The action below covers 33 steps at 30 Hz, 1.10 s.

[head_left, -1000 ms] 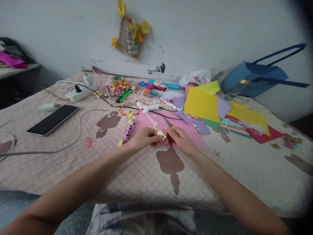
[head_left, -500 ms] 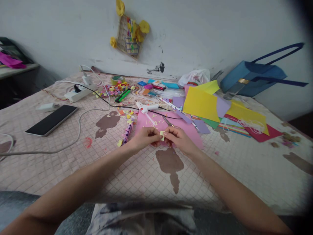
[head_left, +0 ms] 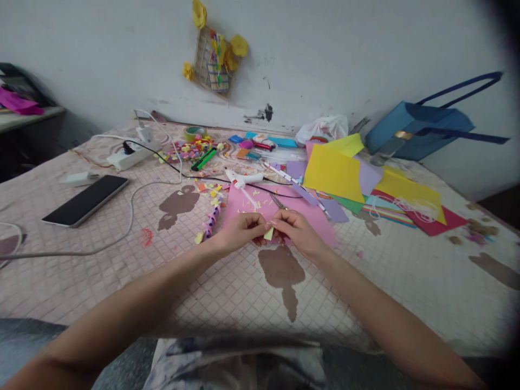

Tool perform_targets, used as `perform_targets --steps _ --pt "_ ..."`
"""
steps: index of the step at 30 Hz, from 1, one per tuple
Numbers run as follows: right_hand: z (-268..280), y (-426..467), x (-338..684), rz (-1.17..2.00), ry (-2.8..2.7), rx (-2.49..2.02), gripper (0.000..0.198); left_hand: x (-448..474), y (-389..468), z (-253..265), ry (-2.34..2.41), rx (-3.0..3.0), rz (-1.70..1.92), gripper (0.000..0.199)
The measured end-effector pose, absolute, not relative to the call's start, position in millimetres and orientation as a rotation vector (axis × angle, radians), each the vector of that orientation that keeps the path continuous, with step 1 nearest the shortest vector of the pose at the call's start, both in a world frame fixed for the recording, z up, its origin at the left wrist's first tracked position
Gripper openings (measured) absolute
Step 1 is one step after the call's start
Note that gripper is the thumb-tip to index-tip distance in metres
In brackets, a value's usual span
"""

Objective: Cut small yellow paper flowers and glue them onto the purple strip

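Between my fingertips is a small pale-yellow piece of paper. My left hand is closed in a pinch on its left side, and my right hand pinches it from the right. Both hands are over the front part of a pink sheet. Just beyond them lie scissors, their handles partly hidden by my right hand. A white glue gun rests at the back of the sheet, near thin yellow paper scraps. Left of my hands is a purple strip with paper shapes.
A phone and a power strip with trailing cables lie on the left. Coloured sheets spread across the right, before a blue bag. A green cutter and a tape roll lie farther back.
The yellow paper piece has tilted and dropped slightly lower between my fingers. My fingertips have drawn closer together above it. Everything else on the table stays put.
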State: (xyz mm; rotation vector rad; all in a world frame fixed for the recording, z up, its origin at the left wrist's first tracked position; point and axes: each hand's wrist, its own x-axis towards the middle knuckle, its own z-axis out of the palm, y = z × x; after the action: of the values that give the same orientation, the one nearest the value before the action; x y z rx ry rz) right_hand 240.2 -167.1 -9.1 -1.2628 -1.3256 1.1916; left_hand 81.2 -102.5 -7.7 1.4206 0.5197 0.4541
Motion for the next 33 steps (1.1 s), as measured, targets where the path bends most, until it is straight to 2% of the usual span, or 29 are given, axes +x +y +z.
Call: perform_targets --steps 3,8,15,18,22,25,28,33 --pt "-7 -163 253 1.027 -1.397 -1.361 0.027 81 -101 -8 0.57 1.382 0.442 0.029" --pt "-10 -154 290 0.274 -1.699 -1.902 0.025 81 -100 -7 0.619 1.319 0.408 0.028" --pt "-19 -154 299 0.09 -1.869 -2.049 0.026 78 -101 -3 0.597 1.268 0.411 0.032" --pt "-23 -152 306 0.174 -1.786 -2.028 0.022 75 -96 -2 0.581 1.262 0.389 0.031" --pt "-21 -149 310 0.586 -1.555 -1.742 0.017 72 -91 -1 0.556 1.289 0.387 0.031" --pt "-11 -153 290 0.936 -1.402 -1.456 0.027 72 -91 0 0.553 1.29 0.398 0.029" --pt "-1 -163 260 1.148 -1.304 -1.396 0.029 73 -95 0 0.556 1.293 0.386 0.029" --pt "3 -172 237 1.196 -1.271 -1.364 0.027 76 -100 -2 0.57 1.318 0.318 0.033"
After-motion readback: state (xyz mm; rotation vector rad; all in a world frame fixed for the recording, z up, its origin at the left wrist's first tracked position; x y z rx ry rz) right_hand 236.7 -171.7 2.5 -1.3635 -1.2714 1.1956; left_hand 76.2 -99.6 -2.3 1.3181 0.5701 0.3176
